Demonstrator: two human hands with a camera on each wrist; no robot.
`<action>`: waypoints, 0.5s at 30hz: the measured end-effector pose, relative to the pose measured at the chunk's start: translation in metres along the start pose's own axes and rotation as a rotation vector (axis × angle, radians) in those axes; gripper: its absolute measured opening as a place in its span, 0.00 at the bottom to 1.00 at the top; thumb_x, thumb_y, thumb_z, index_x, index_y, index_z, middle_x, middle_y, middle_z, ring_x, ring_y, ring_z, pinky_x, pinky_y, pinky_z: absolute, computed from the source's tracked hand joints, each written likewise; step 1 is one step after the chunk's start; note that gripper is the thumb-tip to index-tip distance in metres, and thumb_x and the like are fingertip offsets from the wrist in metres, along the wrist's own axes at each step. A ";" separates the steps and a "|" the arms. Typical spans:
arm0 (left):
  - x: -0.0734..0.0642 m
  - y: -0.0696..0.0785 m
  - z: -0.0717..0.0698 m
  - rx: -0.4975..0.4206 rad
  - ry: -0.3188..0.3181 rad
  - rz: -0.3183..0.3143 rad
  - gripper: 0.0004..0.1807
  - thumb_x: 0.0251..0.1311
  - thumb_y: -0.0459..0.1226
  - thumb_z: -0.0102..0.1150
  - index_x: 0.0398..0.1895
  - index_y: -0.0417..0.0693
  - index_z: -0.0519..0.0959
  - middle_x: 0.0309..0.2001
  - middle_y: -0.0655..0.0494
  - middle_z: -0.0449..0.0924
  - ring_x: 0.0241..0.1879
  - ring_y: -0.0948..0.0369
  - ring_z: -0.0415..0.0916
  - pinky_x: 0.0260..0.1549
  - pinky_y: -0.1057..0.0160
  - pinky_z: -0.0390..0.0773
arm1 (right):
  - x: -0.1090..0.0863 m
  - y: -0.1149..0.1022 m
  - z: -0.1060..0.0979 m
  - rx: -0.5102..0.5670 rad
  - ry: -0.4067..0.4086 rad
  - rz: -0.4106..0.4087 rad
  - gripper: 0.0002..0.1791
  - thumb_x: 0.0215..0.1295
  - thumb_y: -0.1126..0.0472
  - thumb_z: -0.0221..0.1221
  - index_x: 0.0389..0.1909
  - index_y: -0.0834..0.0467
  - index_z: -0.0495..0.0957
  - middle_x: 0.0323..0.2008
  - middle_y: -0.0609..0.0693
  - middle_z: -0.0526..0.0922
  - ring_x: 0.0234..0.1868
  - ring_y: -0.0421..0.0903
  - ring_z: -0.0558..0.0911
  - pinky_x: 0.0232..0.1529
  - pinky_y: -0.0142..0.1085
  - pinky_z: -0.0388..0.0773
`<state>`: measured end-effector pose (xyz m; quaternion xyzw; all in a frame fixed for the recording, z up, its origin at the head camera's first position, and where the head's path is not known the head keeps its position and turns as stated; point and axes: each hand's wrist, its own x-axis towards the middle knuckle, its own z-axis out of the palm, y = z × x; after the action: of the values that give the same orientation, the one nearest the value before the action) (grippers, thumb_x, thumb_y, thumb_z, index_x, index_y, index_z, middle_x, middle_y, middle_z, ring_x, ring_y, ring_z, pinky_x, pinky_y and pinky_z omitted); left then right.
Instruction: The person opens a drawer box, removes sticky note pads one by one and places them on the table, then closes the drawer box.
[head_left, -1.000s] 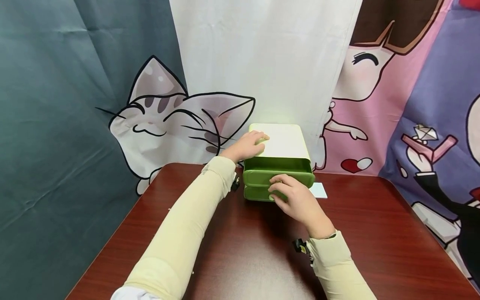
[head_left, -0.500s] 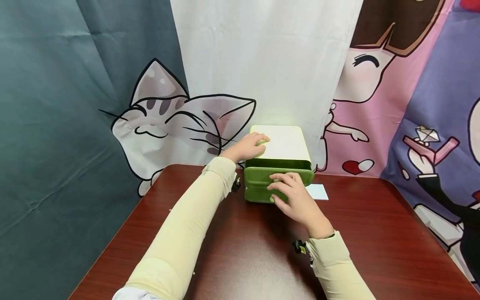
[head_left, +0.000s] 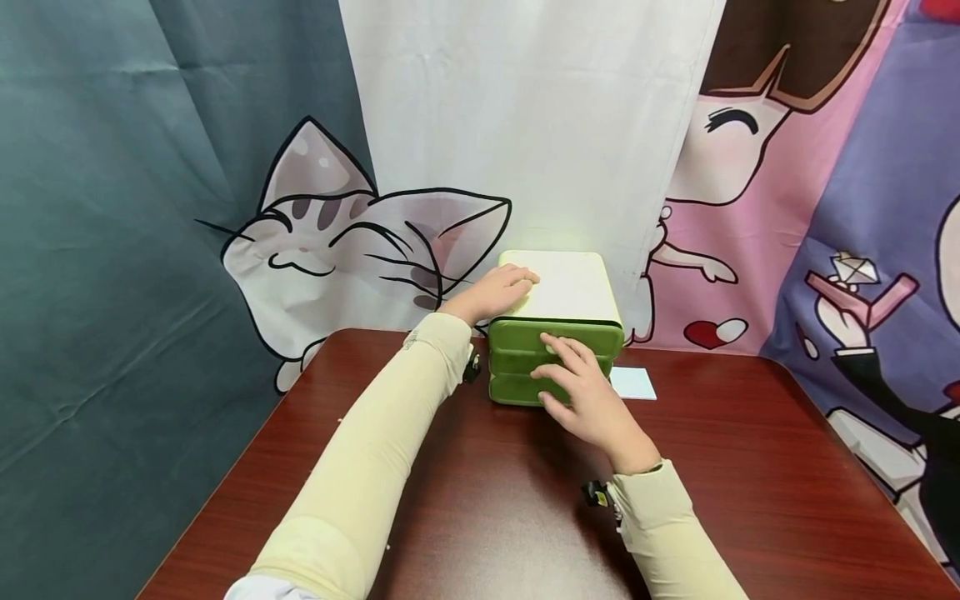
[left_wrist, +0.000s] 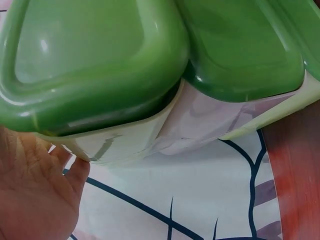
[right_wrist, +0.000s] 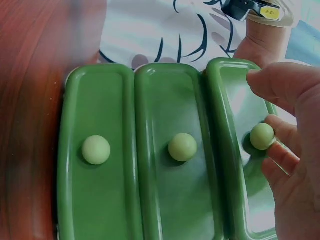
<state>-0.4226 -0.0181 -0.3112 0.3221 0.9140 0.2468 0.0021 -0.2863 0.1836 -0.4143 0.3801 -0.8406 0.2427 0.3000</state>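
Observation:
A small three-drawer cabinet (head_left: 573,287) with a white top and green drawer fronts stands at the back of the table. My left hand (head_left: 491,293) rests on the top's left edge, fingers extended. At the cabinet's front is my right hand (head_left: 592,404), fingers spread, with fingertips against the top drawer (right_wrist: 252,195). In the right wrist view two fingertips touch that drawer's round pale-green knob (right_wrist: 262,136), and the thumb lies higher on the front. A thin gap shows behind the drawer front in the left wrist view, beside the left hand (left_wrist: 37,190).
The dark red wooden table (head_left: 720,483) carries a pale blue card (head_left: 633,383) just right of the cabinet. Behind it hangs a cloth backdrop (head_left: 540,125) with cartoon figures, close to the cabinet's back. The other two drawers, each with a knob (right_wrist: 182,147), sit pushed in.
The top drawer has slid back into the cabinet, from clearly pulled out to almost flush. My right hand has moved forward with it, its fingers now more spread. The left hand has stayed on the top.

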 end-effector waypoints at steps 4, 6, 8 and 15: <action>0.002 0.001 -0.001 0.014 -0.003 0.006 0.24 0.78 0.46 0.35 0.69 0.53 0.73 0.71 0.50 0.66 0.73 0.51 0.58 0.70 0.52 0.57 | 0.000 0.001 0.003 -0.017 -0.013 0.022 0.15 0.57 0.62 0.67 0.47 0.54 0.82 0.73 0.61 0.64 0.72 0.62 0.60 0.67 0.59 0.61; 0.002 0.002 -0.001 0.017 -0.001 0.005 0.24 0.78 0.47 0.37 0.69 0.53 0.73 0.71 0.50 0.66 0.73 0.50 0.58 0.70 0.52 0.57 | 0.001 0.000 0.004 -0.025 -0.032 0.037 0.16 0.57 0.61 0.67 0.48 0.54 0.82 0.75 0.61 0.61 0.74 0.63 0.58 0.67 0.60 0.60; 0.002 0.002 -0.001 0.020 0.004 -0.004 0.24 0.78 0.48 0.38 0.69 0.53 0.73 0.70 0.50 0.66 0.73 0.50 0.58 0.70 0.51 0.57 | 0.001 0.000 0.005 -0.030 -0.059 0.054 0.17 0.58 0.59 0.67 0.50 0.53 0.81 0.76 0.60 0.58 0.75 0.62 0.56 0.69 0.60 0.58; 0.000 0.007 0.000 0.004 -0.010 -0.033 0.28 0.76 0.54 0.40 0.68 0.51 0.73 0.70 0.50 0.66 0.72 0.51 0.59 0.69 0.52 0.59 | -0.001 0.002 0.007 0.002 -0.127 0.102 0.22 0.56 0.58 0.70 0.53 0.54 0.81 0.80 0.60 0.48 0.79 0.62 0.48 0.72 0.60 0.50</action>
<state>-0.4188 -0.0135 -0.3079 0.3083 0.9195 0.2435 0.0102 -0.2892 0.1806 -0.4199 0.3516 -0.8760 0.2340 0.2330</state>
